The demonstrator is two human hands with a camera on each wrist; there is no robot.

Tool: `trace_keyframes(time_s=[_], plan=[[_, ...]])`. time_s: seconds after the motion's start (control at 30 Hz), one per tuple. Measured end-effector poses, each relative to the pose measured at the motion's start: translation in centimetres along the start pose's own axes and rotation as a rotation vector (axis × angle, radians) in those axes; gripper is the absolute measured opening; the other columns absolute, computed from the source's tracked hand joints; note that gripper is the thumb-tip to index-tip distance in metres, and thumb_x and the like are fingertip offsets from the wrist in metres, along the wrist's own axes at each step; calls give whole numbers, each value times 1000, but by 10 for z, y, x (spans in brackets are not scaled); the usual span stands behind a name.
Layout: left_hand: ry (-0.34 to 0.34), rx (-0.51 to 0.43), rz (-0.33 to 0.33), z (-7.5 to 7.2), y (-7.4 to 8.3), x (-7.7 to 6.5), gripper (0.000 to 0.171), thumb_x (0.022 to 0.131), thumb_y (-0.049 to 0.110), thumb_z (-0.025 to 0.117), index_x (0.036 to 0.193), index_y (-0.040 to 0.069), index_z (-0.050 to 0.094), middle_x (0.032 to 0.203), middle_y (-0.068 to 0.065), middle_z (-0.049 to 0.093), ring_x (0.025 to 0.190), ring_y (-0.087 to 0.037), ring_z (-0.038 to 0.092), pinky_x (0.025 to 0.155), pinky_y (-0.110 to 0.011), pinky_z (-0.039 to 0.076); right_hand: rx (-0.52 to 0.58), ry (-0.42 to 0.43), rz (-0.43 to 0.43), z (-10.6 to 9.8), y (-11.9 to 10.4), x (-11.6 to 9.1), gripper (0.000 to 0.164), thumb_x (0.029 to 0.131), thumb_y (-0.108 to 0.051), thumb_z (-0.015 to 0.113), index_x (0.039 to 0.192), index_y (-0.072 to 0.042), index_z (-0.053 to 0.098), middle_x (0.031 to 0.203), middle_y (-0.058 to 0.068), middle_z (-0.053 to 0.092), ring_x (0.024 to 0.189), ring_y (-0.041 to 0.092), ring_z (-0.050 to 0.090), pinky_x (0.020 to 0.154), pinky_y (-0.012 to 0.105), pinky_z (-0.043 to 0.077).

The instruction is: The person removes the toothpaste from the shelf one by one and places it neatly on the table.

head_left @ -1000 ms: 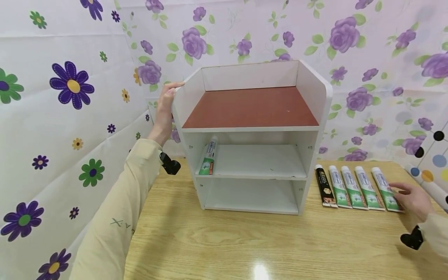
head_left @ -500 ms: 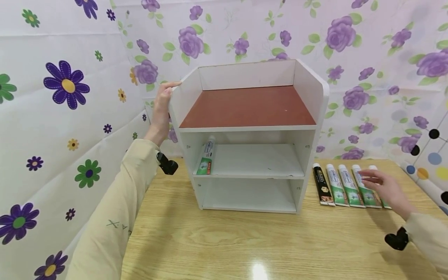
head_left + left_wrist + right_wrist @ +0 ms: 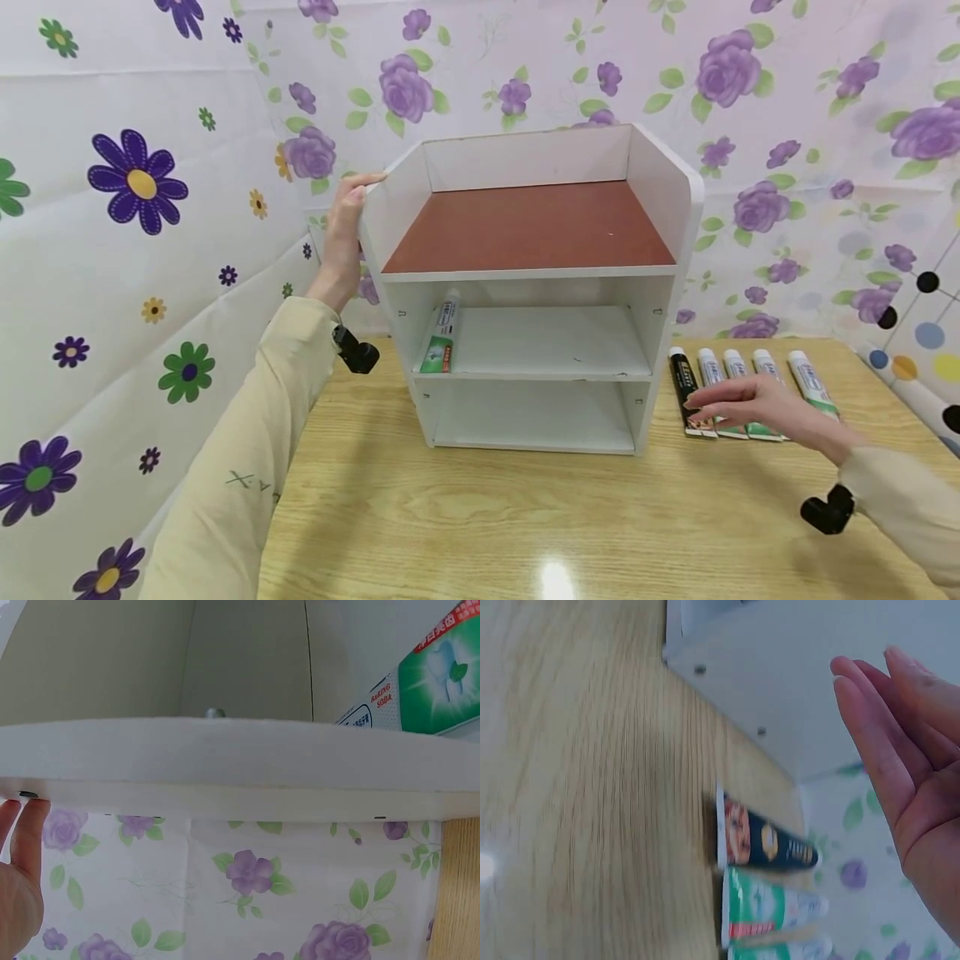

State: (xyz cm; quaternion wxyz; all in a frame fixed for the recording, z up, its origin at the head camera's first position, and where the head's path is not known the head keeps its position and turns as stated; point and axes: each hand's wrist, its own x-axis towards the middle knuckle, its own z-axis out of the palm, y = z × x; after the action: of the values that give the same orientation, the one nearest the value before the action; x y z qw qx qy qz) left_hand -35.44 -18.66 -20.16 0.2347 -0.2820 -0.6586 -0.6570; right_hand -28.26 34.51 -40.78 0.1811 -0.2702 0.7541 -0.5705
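A small white shelf unit [image 3: 495, 374] with a reddish-brown top board stands on the table. My left hand [image 3: 347, 237] holds the upper edge of its left side panel; two fingers [image 3: 30, 836] touch the panel's outer face in the left wrist view. One green-and-white toothpaste tube [image 3: 441, 337] leans inside the middle compartment, at its left end. To the right of the unit, a black toothpaste tube [image 3: 682, 383] and several green-and-white tubes [image 3: 810, 382] lie in a row. My right hand [image 3: 765, 408] hovers over the row, holding nothing, its fingers extended and partly covering the tubes.
The wooden table [image 3: 480, 525] carries the unit and the tubes. Behind hangs a purple-flowered cloth [image 3: 517, 50], and another flower-printed cloth [image 3: 67, 275] closes off the left side. The unit's right side panel [image 3: 780, 682] rises close beside the black tube.
My right hand has moved left from the rightmost tube, over the row towards the black one. The tubes stay in their places. My left hand keeps its place on the panel.
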Motion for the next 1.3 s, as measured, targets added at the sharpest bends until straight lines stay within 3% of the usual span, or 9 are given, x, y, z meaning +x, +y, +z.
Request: trace_keyframes(time_s=[0.17,0.4,0.7,0.9,1.03,1.3], plan=[[-9,-15,4,0,-1,1,39,88,38,39,115,14,55,100,-16,53,73,-22,54,56,-30,46,15,-79,-80,19,-15,15,32,92,1,47,122,10,49,114,24,55,98,34,55,77,47,46],[-13,-5,9,1,0,1,39,89,37,38,116,14,54,100,-15,52,73,-22,53,57,-31,45,-143,-81,-155,47,-31,33,23,90,-3,53,112,0,59,107,24,57,91,27,58,70,38,50],[-7,-23,28,2,0,4,39,88,36,40,115,13,56,102,-13,52,74,-20,53,59,-30,45,-44,-116,-191,79,-56,44,30,89,2,53,119,3,52,112,19,57,99,37,53,79,41,47],[-5,-31,21,1,0,4,39,88,37,41,115,13,56,101,-13,53,74,-20,53,59,-30,45,55,-139,-230,102,-70,56,35,88,4,52,123,3,49,118,23,51,103,38,52,79,47,45],[-1,-27,12,-1,0,3,38,88,37,40,114,14,56,99,-14,53,73,-20,53,58,-30,45,99,-101,-273,115,-81,69,36,88,4,52,124,6,46,117,24,51,102,38,52,78,49,45],[-4,-21,0,-2,0,0,38,88,37,40,114,15,56,99,-15,54,73,-20,54,58,-30,45,85,59,-315,134,-94,95,33,86,3,57,118,5,51,112,26,53,97,36,55,74,44,49]])
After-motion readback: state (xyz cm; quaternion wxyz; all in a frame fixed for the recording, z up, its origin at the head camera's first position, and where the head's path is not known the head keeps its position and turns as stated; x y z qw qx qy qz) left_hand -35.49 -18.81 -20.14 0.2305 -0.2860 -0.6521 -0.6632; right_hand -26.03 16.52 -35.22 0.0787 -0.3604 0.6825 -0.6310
